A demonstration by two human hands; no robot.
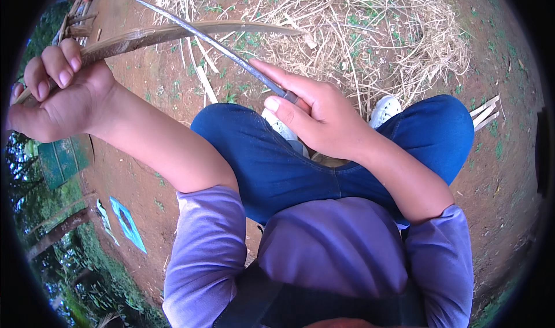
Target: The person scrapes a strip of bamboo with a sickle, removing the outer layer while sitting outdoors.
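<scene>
My left hand (69, 96) is raised at the left, its fingers wrapped around one end of a long, slightly curved strip of wood or bamboo (144, 36). From there the strip stretches to the right and tapers to a thin tip. In front of my lap, my right hand (324, 117) grips the handle of a long, narrow-bladed knife (222, 50), the thumb lying along the top of the handle. Its blade points up and left and crosses over the strip near the strip's middle. Whether the edge touches the strip, I cannot tell.
Beyond my white shoes (386, 109) a wide heap of pale shavings (370, 44) covers the reddish ground. A few split strips (484, 114) lie by my right knee. At left are a green container (66, 161), a blue sheet (128, 225) and a log (58, 234).
</scene>
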